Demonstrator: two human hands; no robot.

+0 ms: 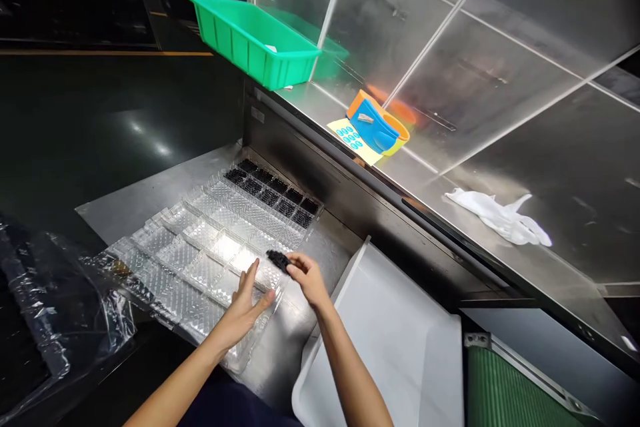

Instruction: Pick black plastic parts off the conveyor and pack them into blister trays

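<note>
In the head view, my right hand [305,273] pinches a small black part [279,261] between thumb and fingers, above the right side of a clear plastic tray [200,213]. To its left, my left hand [247,300] is over the tray with thumb and fingers apart, holding nothing. The tray is divided into many compartments. Its far rows hold several black parts [270,197], while the nearer compartments show only clear plastic. What the black part looks like in detail is too small to tell.
A white bin [395,327] stands right of the tray. On the metal shelf behind are a green basket [255,43], a blue and orange holder [375,127], a yellow sheet [345,136] and a white glove [500,213]. A green ribbed surface [515,387] lies lower right.
</note>
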